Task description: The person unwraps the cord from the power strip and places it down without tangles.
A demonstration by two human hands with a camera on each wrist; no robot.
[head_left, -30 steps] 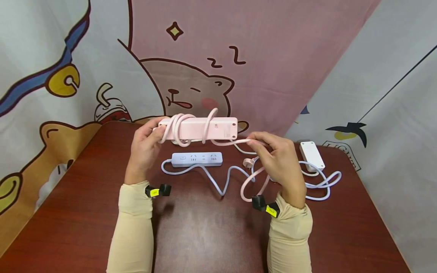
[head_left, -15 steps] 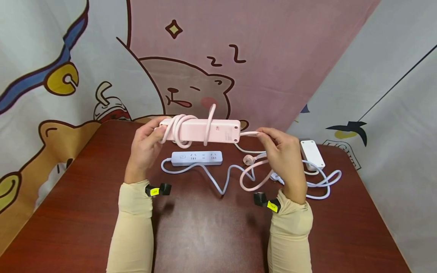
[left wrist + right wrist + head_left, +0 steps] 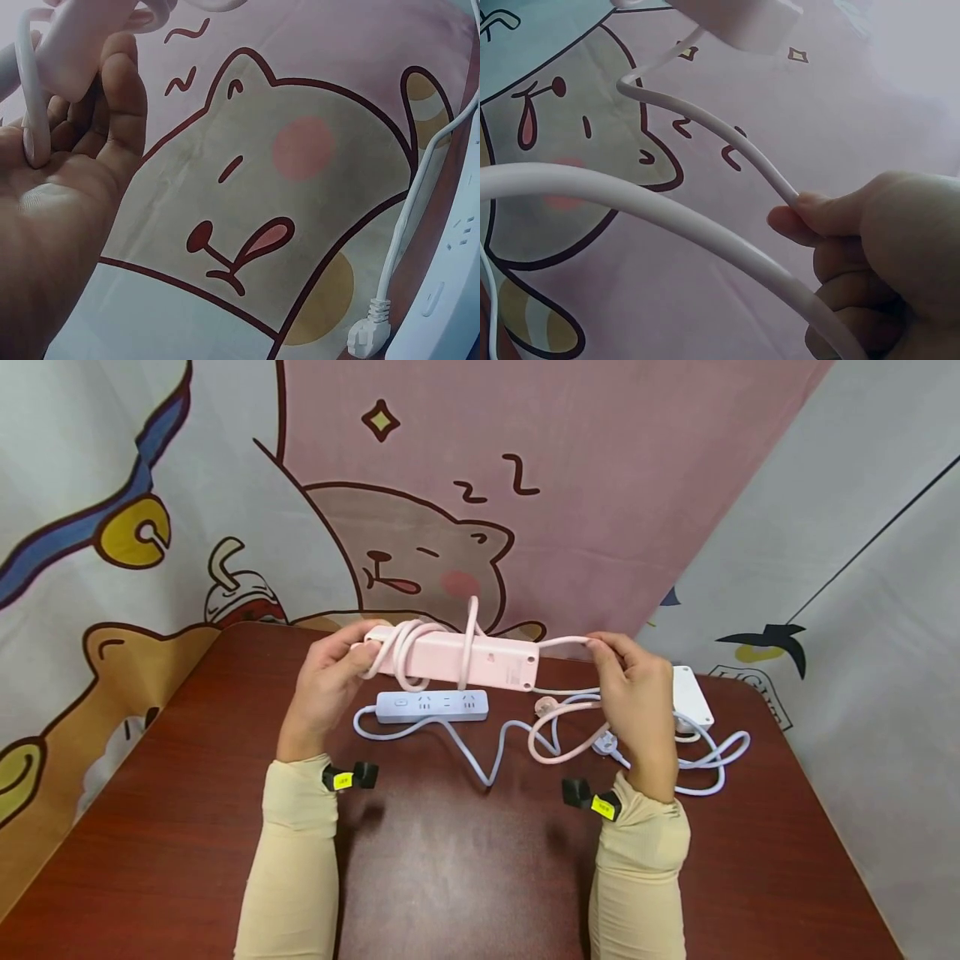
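Observation:
Above the table, my left hand (image 3: pixel 322 685) grips the left end of a pink power strip (image 3: pixel 502 662), its underside facing me. Pink cord (image 3: pixel 405 652) is wound several times round that end, and one looser turn crosses the middle. To the right of the strip, my right hand (image 3: pixel 636 706) pinches the cord between thumb and forefinger. The right wrist view shows this pinched cord (image 3: pixel 727 135), while another length passes by the curled lower fingers (image 3: pixel 847 289). A loop of cord hangs below the right hand, close to the pink plug (image 3: pixel 546 707).
A pale blue-white power strip (image 3: pixel 431 707) lies on the table (image 3: pixel 457 860) behind the hands, its cord zigzagging rightward. Another white power strip (image 3: pixel 692 695) sits at right, partly behind the right hand, near tangled cord (image 3: pixel 723 760). A white plug (image 3: pixel 604 743) lies between them.
My right hand has moved right and up, drawing the cord from below the strip to behind its right end. The strip has shifted right and tilted, right end lower.

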